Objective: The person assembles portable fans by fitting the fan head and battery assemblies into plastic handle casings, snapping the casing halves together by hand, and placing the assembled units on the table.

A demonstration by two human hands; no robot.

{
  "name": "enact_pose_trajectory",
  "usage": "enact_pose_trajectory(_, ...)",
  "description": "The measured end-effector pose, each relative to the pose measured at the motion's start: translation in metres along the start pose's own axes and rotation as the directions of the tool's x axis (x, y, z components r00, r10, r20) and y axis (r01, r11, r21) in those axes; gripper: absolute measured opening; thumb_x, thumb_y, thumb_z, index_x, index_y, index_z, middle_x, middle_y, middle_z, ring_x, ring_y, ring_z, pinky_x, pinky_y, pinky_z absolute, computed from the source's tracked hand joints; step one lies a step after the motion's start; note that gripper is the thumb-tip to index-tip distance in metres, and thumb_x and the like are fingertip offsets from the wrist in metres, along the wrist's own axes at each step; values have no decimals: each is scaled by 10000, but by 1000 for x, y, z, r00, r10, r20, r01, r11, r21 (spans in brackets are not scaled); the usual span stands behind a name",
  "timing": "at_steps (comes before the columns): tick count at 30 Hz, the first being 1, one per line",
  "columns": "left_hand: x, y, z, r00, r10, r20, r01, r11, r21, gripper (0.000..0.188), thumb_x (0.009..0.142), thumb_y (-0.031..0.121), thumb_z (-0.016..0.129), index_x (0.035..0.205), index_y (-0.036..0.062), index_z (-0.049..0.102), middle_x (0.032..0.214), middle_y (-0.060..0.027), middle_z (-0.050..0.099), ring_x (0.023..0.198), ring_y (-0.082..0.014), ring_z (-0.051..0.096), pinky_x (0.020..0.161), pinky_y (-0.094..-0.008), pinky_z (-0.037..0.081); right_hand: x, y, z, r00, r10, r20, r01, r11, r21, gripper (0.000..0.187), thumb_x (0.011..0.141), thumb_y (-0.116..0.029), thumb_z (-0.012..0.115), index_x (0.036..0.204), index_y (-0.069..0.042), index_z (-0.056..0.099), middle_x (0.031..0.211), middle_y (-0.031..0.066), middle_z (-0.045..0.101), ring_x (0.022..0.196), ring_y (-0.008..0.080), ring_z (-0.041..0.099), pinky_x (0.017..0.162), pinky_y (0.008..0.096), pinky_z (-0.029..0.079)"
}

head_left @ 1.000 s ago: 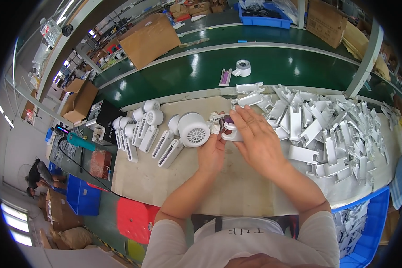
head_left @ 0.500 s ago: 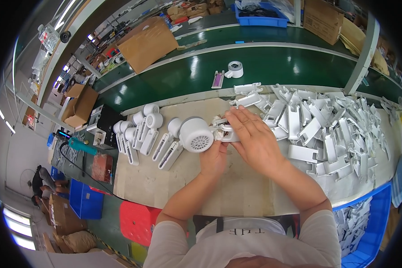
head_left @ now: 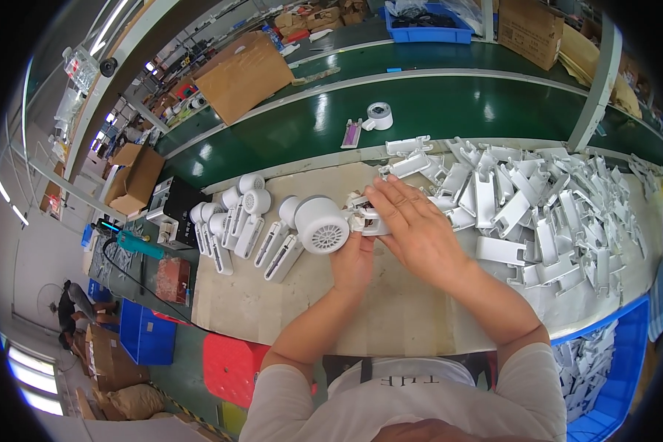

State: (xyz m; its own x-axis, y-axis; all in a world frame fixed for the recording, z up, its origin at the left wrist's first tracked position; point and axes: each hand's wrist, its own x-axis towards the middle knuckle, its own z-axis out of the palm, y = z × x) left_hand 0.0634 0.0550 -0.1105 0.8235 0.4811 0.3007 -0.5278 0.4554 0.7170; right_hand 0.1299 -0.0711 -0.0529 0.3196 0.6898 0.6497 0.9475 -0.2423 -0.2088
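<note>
Over the middle of the table I hold a white handheld fan (head_left: 324,227), its round vented head facing toward me and to the left. My left hand (head_left: 354,262) is closed round the fan from below, where head and handle meet. My right hand (head_left: 418,230) lies over the handle with its fingers together, gripping it from the right and hiding most of it. The handle's inside shows partly open between my hands. Left of them several similar white fans (head_left: 252,201) lie in a row, handles toward me. A heap of white handle shells (head_left: 534,199) spreads to the right.
A green conveyor belt (head_left: 272,140) runs behind the table, carrying a round fan head (head_left: 379,116) and a shell with a purple strip (head_left: 351,134). A teal electric screwdriver (head_left: 141,245) lies at the left. A blue bin (head_left: 626,368) of white parts stands at lower right.
The fan head and purple-strip shell on the belt have slid slightly left. Both hands stay on the held fan, which has shifted only a little.
</note>
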Motion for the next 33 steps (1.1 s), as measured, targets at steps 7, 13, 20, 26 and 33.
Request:
enact_pose_trajectory(7,-8,-12,-11,997,-56,-53,59,997,58,438,922,113,479,1330,46,333,1277,-83,452,1172,-204,453,977,-347,383,-1,1,7,1000,11,-7,-10,998,58,709,671,-89,684,1313,-60,384,1335,135,418,1247,311,384,1012,413,346)
enact_pose_trajectory(13,-5,-5,-5,986,16,-163,72,852,518,397,922,125,477,1292,21,375,1251,-99,475,1159,-204,452,977,-348,373,1,2,10,999,1,-54,5,995,99,700,679,-148,710,1304,-82,402,1319,131,432,1227,314,400,995,402,357)
enact_pose_trajectory(20,8,28,1,992,118,-49,-118,993,11,361,891,141,534,1220,24,442,1188,-133,521,1126,-288,496,982,-422,391,-5,22,10,909,395,136,-395,706,588,365,813,-307,644,991,-2,552,910,111,547,791,200,536,692,307,442)
enact_pose_trajectory(26,2,31,14,996,69,-64,-71,997,-22,375,884,139,551,1226,39,433,1205,-111,504,1126,-285,499,960,-423,417,-7,4,7,827,512,230,-496,474,728,351,841,-334,613,808,5,526,669,49,462,617,126,451,555,276,386)
enact_pose_trajectory(33,4,31,3,996,14,-83,-13,1000,13,348,878,78,530,1211,28,444,1214,-99,498,1128,-268,508,934,-409,449,-9,19,31,942,334,-26,-205,638,743,348,776,-339,672,705,-13,573,594,95,523,523,174,504,513,292,403)
